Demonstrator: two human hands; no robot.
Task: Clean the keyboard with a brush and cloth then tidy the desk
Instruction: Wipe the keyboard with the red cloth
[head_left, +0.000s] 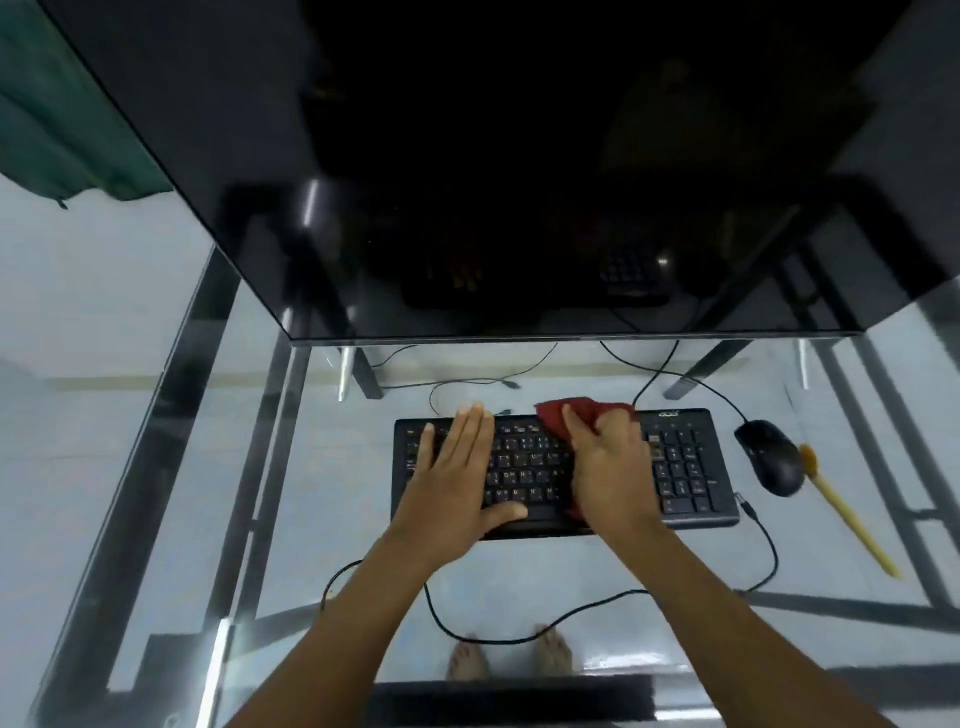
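Keyboard (566, 470) sat mid-desk below the monitor (519, 156); the left hand (457, 478) lay flat and open on its left half, likely pinning it. Right hand (610, 467) gripped the cloth (563, 413) on its middle; the brush (841, 514) lay unused right of it, past the mouse (770, 457).

arms: bare, no sleeves | wrists: no watch or bands | feet (511, 659): bare, below glass

Pale tiled floor (104, 322) (seen through glass), green curtain (57, 104) left.
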